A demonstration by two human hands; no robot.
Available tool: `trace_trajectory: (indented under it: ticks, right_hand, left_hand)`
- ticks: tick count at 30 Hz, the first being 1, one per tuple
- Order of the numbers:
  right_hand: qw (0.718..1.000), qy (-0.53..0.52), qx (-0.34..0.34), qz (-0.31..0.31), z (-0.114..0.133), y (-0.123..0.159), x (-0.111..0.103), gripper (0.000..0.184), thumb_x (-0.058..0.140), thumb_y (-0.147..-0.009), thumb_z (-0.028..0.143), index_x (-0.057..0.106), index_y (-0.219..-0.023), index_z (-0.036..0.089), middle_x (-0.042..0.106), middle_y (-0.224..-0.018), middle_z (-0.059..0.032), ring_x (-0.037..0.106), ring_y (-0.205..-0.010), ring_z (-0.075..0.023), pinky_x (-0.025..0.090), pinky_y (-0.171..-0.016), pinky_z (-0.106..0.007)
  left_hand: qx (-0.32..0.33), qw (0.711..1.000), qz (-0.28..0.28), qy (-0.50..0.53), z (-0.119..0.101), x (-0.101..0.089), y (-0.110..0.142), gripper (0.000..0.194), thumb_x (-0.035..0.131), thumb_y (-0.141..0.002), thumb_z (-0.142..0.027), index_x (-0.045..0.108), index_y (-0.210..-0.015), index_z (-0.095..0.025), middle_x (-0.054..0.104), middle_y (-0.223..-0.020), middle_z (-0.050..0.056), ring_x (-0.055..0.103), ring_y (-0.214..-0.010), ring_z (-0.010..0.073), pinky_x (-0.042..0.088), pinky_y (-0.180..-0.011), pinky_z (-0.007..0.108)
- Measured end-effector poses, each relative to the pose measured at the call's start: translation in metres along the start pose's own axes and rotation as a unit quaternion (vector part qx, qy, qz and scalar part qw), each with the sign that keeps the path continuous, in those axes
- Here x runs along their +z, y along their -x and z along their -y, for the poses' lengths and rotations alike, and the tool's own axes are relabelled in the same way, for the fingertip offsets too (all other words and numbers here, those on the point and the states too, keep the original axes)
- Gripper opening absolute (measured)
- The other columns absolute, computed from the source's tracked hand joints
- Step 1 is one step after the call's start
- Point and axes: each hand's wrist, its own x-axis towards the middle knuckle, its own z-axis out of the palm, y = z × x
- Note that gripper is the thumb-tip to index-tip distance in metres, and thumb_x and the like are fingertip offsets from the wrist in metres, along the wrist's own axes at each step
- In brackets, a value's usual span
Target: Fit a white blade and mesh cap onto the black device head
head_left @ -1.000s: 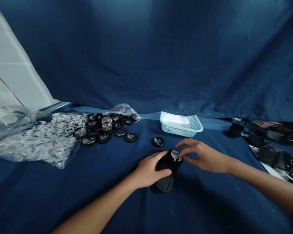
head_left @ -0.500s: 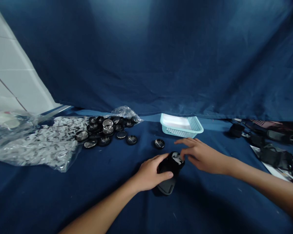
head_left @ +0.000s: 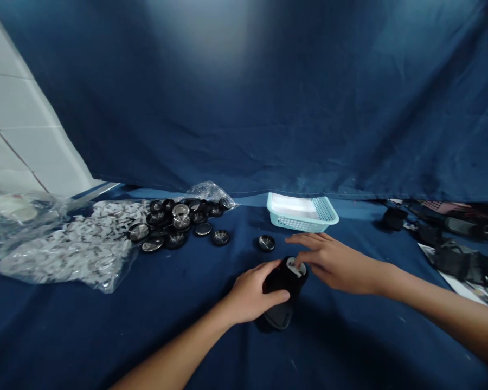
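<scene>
Work on the black container (head_left: 288,283) looked partway along. It was on the blue cloth (head_left: 187,330) between the two hands; whether it stood quite upright could not be told. A pale piece (head_left: 291,264) lay at its top opening, though how firmly it was seated was unclear. The left hand (head_left: 252,292) was wrapped partly closed around the container's side, thumb across the near face, steadying it. The right hand (head_left: 335,264) had its fingers loosely spread, one fingertip at the pale piece; pressing or pinching, I could not tell. No cap covered the opening. One round cap (head_left: 266,243) lay just beyond, apart from the pile of caps (head_left: 181,221). Those and the bag of pale pieces (head_left: 63,254) seemed yet to be used.
</scene>
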Motion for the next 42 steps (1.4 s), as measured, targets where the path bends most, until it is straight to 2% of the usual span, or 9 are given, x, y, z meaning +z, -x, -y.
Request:
trace_trajectory:
  ticks: [7, 12, 15, 19, 24, 28, 33, 39, 42]
  right_hand:
    - [0.998, 0.062, -0.006, -0.008, -0.004, -0.002, 0.003, 0.031, 0.046, -0.084, 0.005, 0.069, -0.102, 0.018, 0.042, -0.146, -0.0118, 0.037, -0.135, -0.0338, 0.036, -0.104, -0.055]
    - [1.0, -0.021, -0.016, 0.009, -0.006, -0.003, 0.002, 0.031, 0.046, -0.087, 0.01, 0.07, -0.1, 0.026, 0.042, -0.147, -0.0024, 0.038, -0.135, -0.0289, 0.037, -0.106, -0.051]
    - [1.0, 0.0, -0.004, -0.008, -0.006, -0.004, 0.001, 0.034, 0.045, -0.086, 0.008, 0.067, -0.108, 0.023, 0.04, -0.148, -0.0066, 0.039, -0.134, -0.0317, 0.036, -0.105, -0.054]
    - [1.0, -0.016, -0.006, 0.005, -0.006, -0.005, 0.002, 0.025, 0.047, -0.086, 0.009, 0.07, -0.084, 0.019, 0.047, -0.143, -0.0063, 0.041, -0.132, -0.0327, 0.037, -0.104, -0.054]
    - [0.999, -0.032, -0.001, -0.009, -0.006, -0.004, 0.0, 0.041, 0.045, -0.087, 0.008, 0.062, -0.12, 0.025, 0.037, -0.151, -0.0039, 0.038, -0.136, -0.0313, 0.036, -0.107, -0.054]
    - [0.997, -0.075, 0.017, 0.023, -0.003, -0.004, -0.006, 0.026, 0.045, -0.086, 0.009, 0.068, -0.08, 0.02, 0.048, -0.143, -0.0011, 0.041, -0.134, -0.0303, 0.039, -0.106, -0.052]
    - [0.982, -0.183, 0.022, -0.037, 0.0, -0.007, -0.01, 0.043, 0.045, -0.09, 0.012, 0.056, -0.128, 0.027, 0.05, -0.141, -0.0034, 0.047, -0.13, -0.0234, 0.042, -0.108, -0.042]
    - [0.971, -0.204, 0.038, -0.117, 0.014, -0.044, -0.005, 0.029, 0.05, -0.093, 0.03, 0.061, -0.119, 0.025, 0.063, -0.121, -0.0057, 0.06, -0.113, -0.0237, 0.051, -0.095, -0.038]
    - [0.979, -0.172, 0.008, -0.107, 0.021, -0.066, -0.003, 0.028, 0.049, -0.092, 0.028, 0.064, -0.115, 0.022, 0.067, -0.113, -0.0063, 0.064, -0.102, -0.023, 0.052, -0.089, -0.036]
  left_hand:
    - [0.002, 1.0, 0.0, -0.011, 0.0, 0.0, 0.001, 0.066, 0.067, -0.079, -0.042, 0.045, -0.14, -0.028, 0.05, -0.142, 0.004, 0.05, -0.126, 0.0287, 0.039, -0.108, 0.044]
    - [0.006, 1.0, -0.003, -0.009, 0.001, 0.0, 0.001, 0.066, 0.068, -0.079, -0.043, 0.047, -0.139, -0.027, 0.051, -0.141, 0.004, 0.048, -0.128, 0.0281, 0.037, -0.109, 0.044]
    - [0.007, 1.0, -0.001, -0.009, 0.001, 0.0, 0.001, 0.067, 0.068, -0.079, -0.043, 0.046, -0.14, -0.027, 0.05, -0.142, 0.005, 0.047, -0.129, 0.0286, 0.036, -0.111, 0.045]
    - [0.001, 1.0, 0.002, -0.004, 0.001, 0.0, 0.001, 0.067, 0.068, -0.079, -0.042, 0.046, -0.14, -0.028, 0.05, -0.142, 0.004, 0.048, -0.129, 0.0295, 0.036, -0.11, 0.046]
    - [-0.003, 1.0, -0.004, -0.006, 0.0, 0.0, 0.001, 0.067, 0.068, -0.079, -0.043, 0.047, -0.14, -0.026, 0.051, -0.141, 0.005, 0.049, -0.128, 0.0284, 0.038, -0.109, 0.044]
    - [0.001, 1.0, -0.003, -0.005, 0.001, 0.0, 0.001, 0.067, 0.068, -0.078, -0.044, 0.048, -0.139, -0.026, 0.051, -0.142, 0.004, 0.048, -0.129, 0.0278, 0.038, -0.109, 0.043]
    - [-0.004, 1.0, -0.011, -0.003, 0.001, 0.003, 0.002, 0.064, 0.067, -0.08, -0.047, 0.05, -0.138, -0.026, 0.05, -0.143, 0.004, 0.047, -0.13, 0.0288, 0.035, -0.111, 0.044]
    - [-0.064, 0.986, -0.136, 0.066, 0.001, 0.012, 0.001, 0.036, 0.056, -0.087, -0.047, 0.063, -0.11, -0.019, 0.068, -0.104, 0.005, 0.063, -0.084, 0.0191, 0.052, -0.082, 0.034]
    - [-0.069, 0.978, -0.178, 0.079, 0.007, 0.013, -0.002, 0.029, 0.042, -0.095, -0.036, 0.062, -0.105, -0.016, 0.064, -0.112, 0.007, 0.061, -0.076, 0.0144, 0.053, -0.074, 0.03]
